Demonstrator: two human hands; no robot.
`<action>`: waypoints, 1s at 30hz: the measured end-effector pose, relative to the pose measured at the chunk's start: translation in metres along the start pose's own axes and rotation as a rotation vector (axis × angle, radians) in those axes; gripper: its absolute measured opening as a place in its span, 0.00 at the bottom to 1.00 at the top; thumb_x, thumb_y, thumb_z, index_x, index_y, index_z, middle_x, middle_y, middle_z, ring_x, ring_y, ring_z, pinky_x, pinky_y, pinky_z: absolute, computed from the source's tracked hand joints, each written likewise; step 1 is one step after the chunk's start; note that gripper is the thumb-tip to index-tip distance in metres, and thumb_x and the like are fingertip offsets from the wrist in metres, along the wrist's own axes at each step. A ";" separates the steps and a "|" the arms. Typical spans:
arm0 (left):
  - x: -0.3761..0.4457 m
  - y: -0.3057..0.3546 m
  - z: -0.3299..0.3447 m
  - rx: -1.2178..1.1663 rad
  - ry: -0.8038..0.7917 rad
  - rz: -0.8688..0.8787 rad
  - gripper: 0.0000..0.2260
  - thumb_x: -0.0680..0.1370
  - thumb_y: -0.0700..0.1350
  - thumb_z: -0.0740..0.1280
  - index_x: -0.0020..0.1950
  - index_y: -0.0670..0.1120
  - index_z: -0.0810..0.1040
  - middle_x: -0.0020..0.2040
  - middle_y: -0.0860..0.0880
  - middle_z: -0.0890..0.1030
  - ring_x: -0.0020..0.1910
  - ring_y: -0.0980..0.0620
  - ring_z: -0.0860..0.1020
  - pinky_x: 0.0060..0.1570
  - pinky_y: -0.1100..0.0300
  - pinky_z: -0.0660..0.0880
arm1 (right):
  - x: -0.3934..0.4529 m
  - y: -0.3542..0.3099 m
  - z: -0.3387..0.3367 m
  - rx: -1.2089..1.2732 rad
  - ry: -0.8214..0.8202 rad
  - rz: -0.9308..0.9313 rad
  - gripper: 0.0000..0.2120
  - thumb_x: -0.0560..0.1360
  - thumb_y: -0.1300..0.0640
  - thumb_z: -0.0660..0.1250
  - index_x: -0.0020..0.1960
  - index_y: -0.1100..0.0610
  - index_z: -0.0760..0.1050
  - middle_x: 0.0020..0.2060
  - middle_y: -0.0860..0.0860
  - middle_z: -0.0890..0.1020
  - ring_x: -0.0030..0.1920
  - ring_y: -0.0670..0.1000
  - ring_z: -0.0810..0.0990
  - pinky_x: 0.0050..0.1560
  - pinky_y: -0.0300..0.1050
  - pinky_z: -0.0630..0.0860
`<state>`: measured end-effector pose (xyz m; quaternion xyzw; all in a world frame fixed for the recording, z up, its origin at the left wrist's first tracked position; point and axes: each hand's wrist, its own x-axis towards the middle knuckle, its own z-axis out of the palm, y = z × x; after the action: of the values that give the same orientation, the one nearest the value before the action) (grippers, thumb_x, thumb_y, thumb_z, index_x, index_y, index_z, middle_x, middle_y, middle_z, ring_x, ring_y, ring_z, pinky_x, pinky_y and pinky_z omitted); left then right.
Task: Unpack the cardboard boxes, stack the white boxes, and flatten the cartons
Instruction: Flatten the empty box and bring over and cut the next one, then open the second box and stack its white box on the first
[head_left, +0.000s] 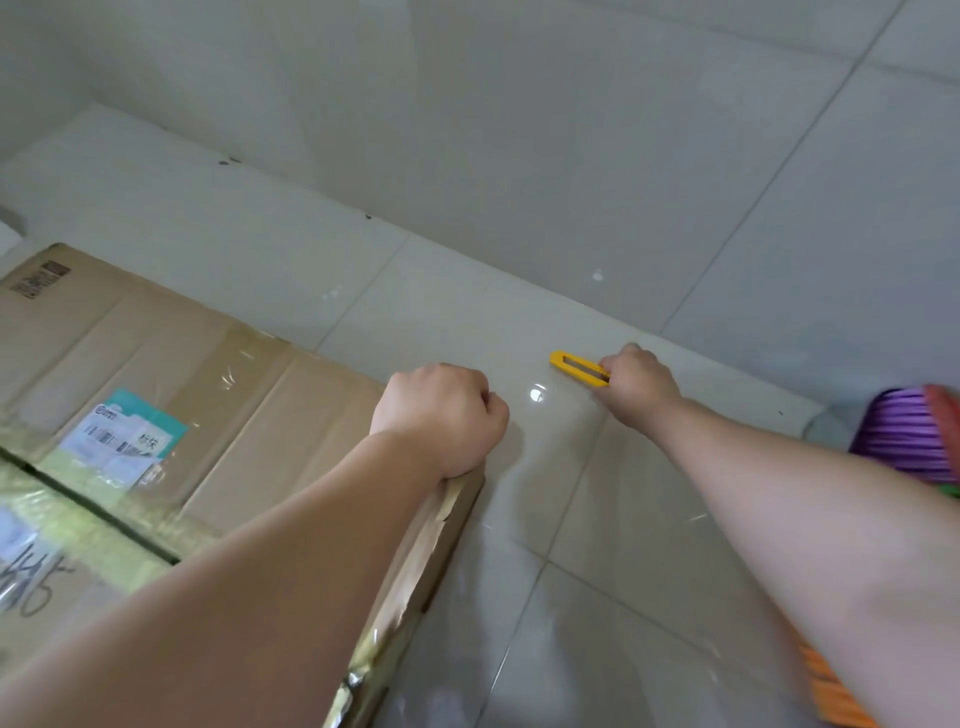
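We had the cardboard box (171, 395) lying on the tiled floor (675, 208) at lower left, top flaps taped w/ clear tape, a white-and-teal shipping label (124, 441) stuck on it and some handwriting on the near flap. Our left hand (441, 415) was over the box's far right corner, fingers curled into a fist, heel of the hand touching the box's right edge; we couldn't tell whether it had anything in it, looked like nothing. The box sat under & to the left of that hand, its right side wall running down toward the bottom of the frame beneath our left forearm. Our right hand (636, 389) was out on the floor, well apart from the box, to the right of the left hand, w/ bare tile between them. Its fingers were curled round the near end of a yellow utility knife (576, 366), the knife's far end sticking out to the upper left, low over the floor; whether it touched the tile we couldn't tell. At the right edge, beside our right forearm, there was a purple striped item (904, 436), & something orange (831, 691) lower down, both partly cut off.
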<state>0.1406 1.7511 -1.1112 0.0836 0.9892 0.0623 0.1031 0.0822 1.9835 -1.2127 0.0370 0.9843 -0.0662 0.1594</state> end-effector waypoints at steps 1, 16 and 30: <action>0.000 0.000 0.000 0.000 -0.002 -0.003 0.14 0.77 0.52 0.54 0.41 0.48 0.76 0.38 0.50 0.75 0.39 0.45 0.71 0.36 0.58 0.64 | 0.003 -0.002 0.003 0.009 -0.002 0.003 0.09 0.74 0.55 0.64 0.51 0.58 0.76 0.53 0.58 0.71 0.55 0.60 0.72 0.51 0.48 0.70; -0.002 -0.003 -0.001 -0.212 0.010 -0.039 0.12 0.75 0.54 0.57 0.42 0.50 0.77 0.39 0.53 0.78 0.42 0.47 0.75 0.36 0.59 0.68 | 0.002 -0.030 -0.011 0.268 0.017 0.011 0.16 0.76 0.49 0.64 0.55 0.61 0.75 0.55 0.61 0.72 0.57 0.62 0.74 0.53 0.48 0.71; -0.132 -0.206 -0.065 -0.081 -0.060 0.080 0.15 0.76 0.56 0.59 0.47 0.49 0.81 0.44 0.56 0.76 0.44 0.57 0.74 0.51 0.56 0.74 | -0.122 -0.262 -0.085 0.066 0.056 -0.863 0.24 0.76 0.47 0.65 0.69 0.54 0.70 0.62 0.55 0.71 0.64 0.56 0.70 0.64 0.45 0.66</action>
<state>0.2221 1.5193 -1.0511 0.1206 0.9782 0.1038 0.1336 0.1469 1.7301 -1.0628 -0.3710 0.9108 -0.1574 0.0891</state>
